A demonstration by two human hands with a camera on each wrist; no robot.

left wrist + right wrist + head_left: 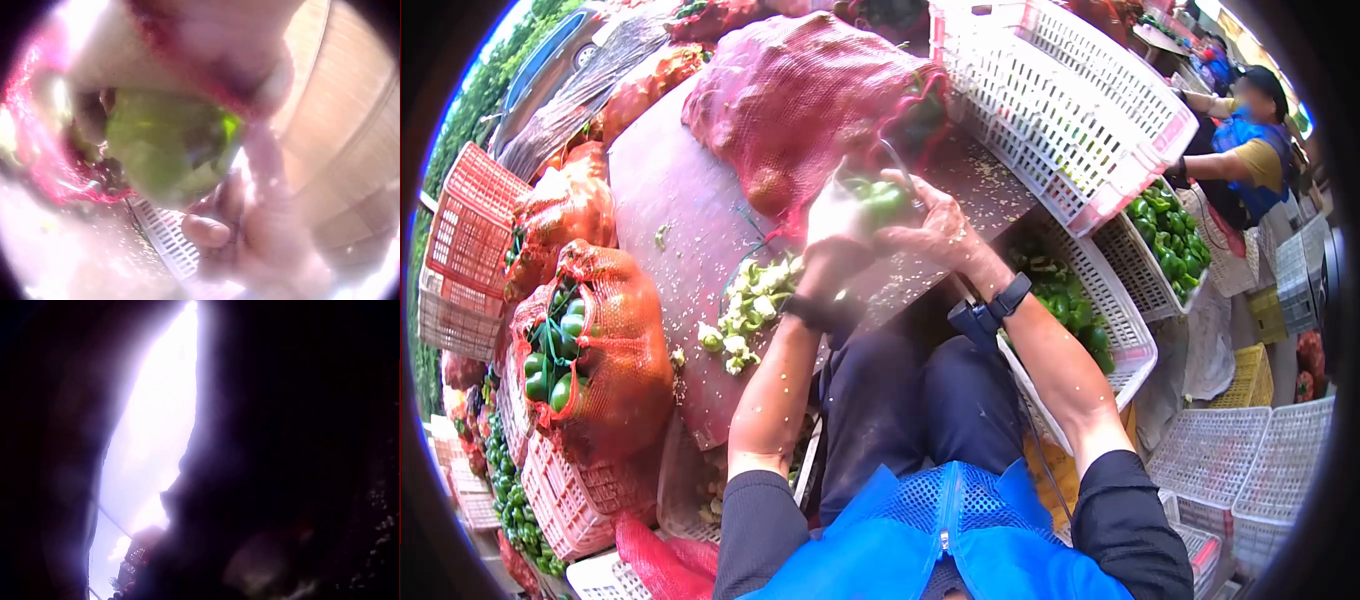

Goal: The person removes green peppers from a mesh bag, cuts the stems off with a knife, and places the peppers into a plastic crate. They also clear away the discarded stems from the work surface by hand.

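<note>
A green bell pepper (pixel 883 200) is between the two hands, above the front part of the pinkish table. My left hand (pixel 838 215), blurred and pale in the head view, grips it from the left. In the left wrist view the pepper (pixel 169 147) fills the middle, with fingers above it. My right hand (pixel 940 228) is at the pepper's right side, fingers curled, holding a thin curved tool (pixel 896 160) that rises past the pepper. The tool's lower end is hidden in the hand. The right wrist view is mostly dark.
A large red mesh sack (pixel 800 95) lies just beyond the hands. Pale pepper cores (pixel 758 300) are heaped on the table (pixel 655 170). A crate with peppers (pixel 1135 350) stands at the right, a white crate (pixel 1050 110) behind it. An orange net sack (pixel 625 350) is at left; a person (pixel 1250 150) works far right.
</note>
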